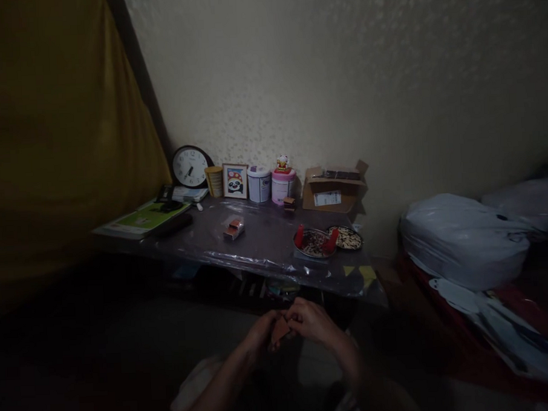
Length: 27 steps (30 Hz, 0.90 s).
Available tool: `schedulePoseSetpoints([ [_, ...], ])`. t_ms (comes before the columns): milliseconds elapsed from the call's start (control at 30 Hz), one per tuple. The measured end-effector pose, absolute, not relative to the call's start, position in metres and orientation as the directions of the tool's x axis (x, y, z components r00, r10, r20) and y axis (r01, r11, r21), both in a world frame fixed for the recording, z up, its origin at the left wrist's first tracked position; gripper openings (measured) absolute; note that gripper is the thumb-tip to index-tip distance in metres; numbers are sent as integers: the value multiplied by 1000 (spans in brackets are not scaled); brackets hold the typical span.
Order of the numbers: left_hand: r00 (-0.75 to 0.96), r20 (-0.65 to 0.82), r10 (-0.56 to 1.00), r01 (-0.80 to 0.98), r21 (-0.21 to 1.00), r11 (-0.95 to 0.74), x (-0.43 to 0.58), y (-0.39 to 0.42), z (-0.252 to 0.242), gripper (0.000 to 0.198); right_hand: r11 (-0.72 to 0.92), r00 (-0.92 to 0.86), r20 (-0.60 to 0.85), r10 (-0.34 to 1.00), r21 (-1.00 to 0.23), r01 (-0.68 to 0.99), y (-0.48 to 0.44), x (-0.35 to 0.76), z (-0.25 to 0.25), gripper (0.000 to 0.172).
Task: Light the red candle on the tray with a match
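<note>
In front of my lap, below the table's front edge, both hands meet around a small reddish-brown flat piece [280, 329]. My left hand [263, 328] is closed on it from the left side. The fingers of my right hand [308, 319] pinch at its upper right edge. Dim light hides what kind of thing it is. Beyond my hands, on the table [267, 248], lies a small pack of orange-red boxes [234, 227] in clear wrap. Two round trays [316, 252] of seed-like bits stand at the right, with red upright pieces [299, 236] in the nearer one.
Along the wall stand a clock [190, 167], a yellow cup [214, 182], a framed panda picture [235, 182], a white tin [259, 185], a pink tin [283, 188] and a cardboard box [332, 191]. A yellow curtain [66, 130] hangs left; white bags [461, 240] lie right.
</note>
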<state>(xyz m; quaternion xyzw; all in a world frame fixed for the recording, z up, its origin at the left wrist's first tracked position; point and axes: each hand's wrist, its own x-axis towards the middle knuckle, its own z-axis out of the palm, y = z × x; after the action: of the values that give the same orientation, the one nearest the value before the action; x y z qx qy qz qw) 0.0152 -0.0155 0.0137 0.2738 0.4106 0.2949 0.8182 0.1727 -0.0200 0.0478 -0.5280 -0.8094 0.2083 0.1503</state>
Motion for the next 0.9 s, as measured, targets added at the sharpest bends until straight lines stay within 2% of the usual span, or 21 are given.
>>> schedulePoseSetpoints([
  [133, 472, -487, 735, -226, 739, 635, 16, -19, 16, 29, 376, -410, 13, 912, -422, 825, -23, 171, 53, 11],
  [300, 484, -427, 764, -232, 779, 583, 18, -17, 14, 36, 304, -343, 10, 939, -486, 819, -23, 169, 59, 14],
  [433, 473, -394, 788, -250, 797, 549, 19, -15, 11, 34, 307, -353, 18, 936, -538, 786, -24, 169, 61, 13],
  [900, 458, -358, 814, -246, 828, 503, 21, -8, -3, 35, 356, -396, 16, 918, -475, 805, -29, 168, 67, 14],
])
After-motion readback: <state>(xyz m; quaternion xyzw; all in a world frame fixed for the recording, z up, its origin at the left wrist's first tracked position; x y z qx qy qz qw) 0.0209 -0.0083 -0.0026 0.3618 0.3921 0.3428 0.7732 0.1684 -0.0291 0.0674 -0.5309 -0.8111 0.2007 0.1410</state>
